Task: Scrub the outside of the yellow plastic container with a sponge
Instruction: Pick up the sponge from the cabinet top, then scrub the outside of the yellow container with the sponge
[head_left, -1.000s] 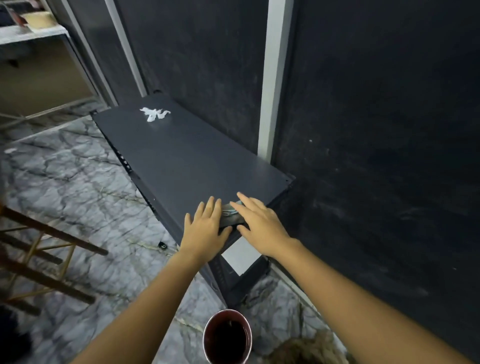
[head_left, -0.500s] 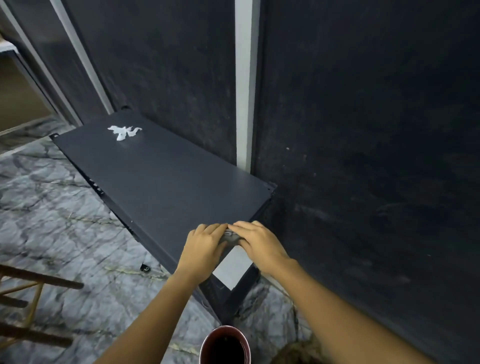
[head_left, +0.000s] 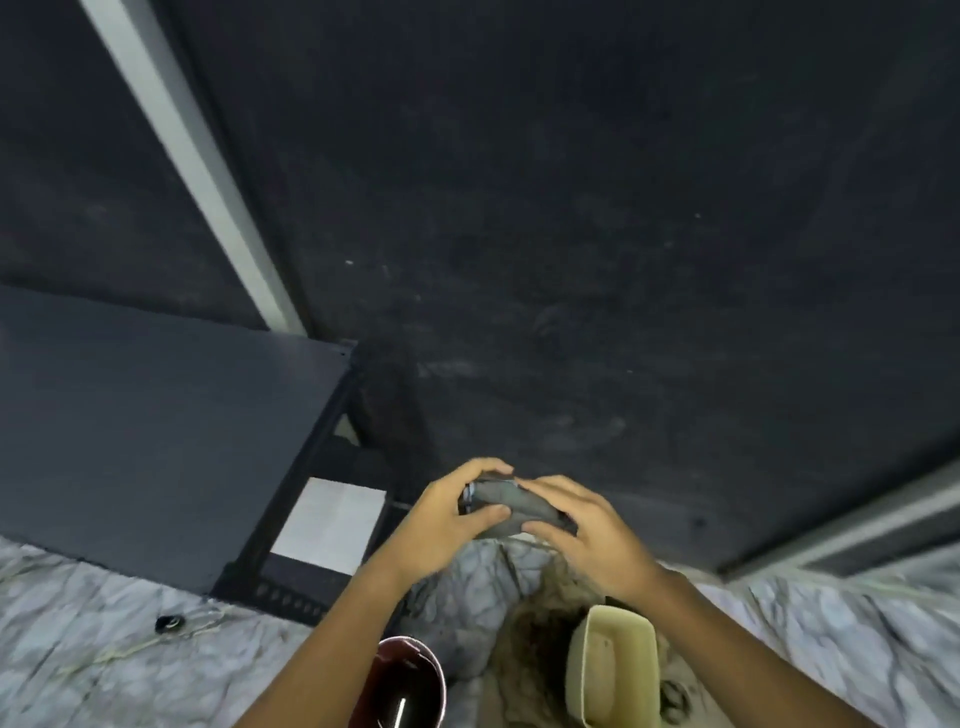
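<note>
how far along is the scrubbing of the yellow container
Barely started. Done: a dark grey sponge-like pad is picked up, held off the black cabinet. In hand: the left hand and right hand both grip that pad in the air. Left: the yellow container sits on the floor below the right forearm, untouched, so all the outside scrubbing remains.

Both bare arms reach forward, left hand (head_left: 441, 519) and right hand (head_left: 587, 535) close together, fingers curled around one dark gray thing (head_left: 511, 506) between them
</note>
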